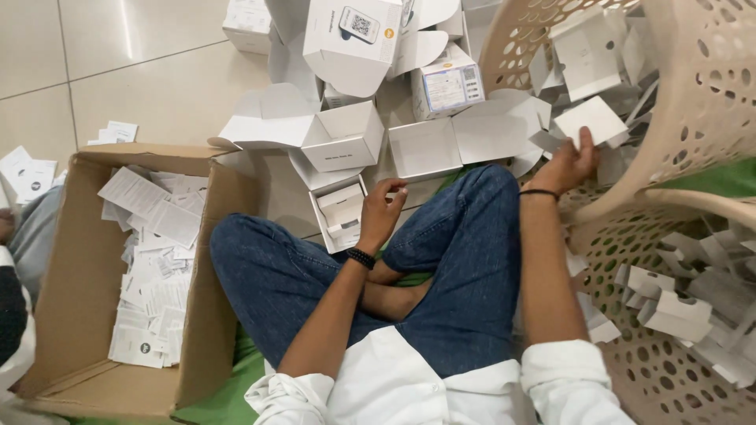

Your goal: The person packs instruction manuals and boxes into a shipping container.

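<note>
I sit cross-legged in blue jeans on a tiled floor. My left hand (381, 211) hovers with curled fingers beside a small open white box (340, 212) that holds a white insert, and grips nothing I can see. My right hand (568, 164) reaches into a tipped beige perforated basket (693, 102) and pinches a white folded card insert (592, 120). The basket is full of similar white card inserts (677, 311).
Several open white boxes (339, 138) lie on the floor ahead of my knees. A brown cardboard carton (83, 267) at my left holds several white paper leaflets (153, 275). Another person's sleeve (16, 315) shows at the far left edge.
</note>
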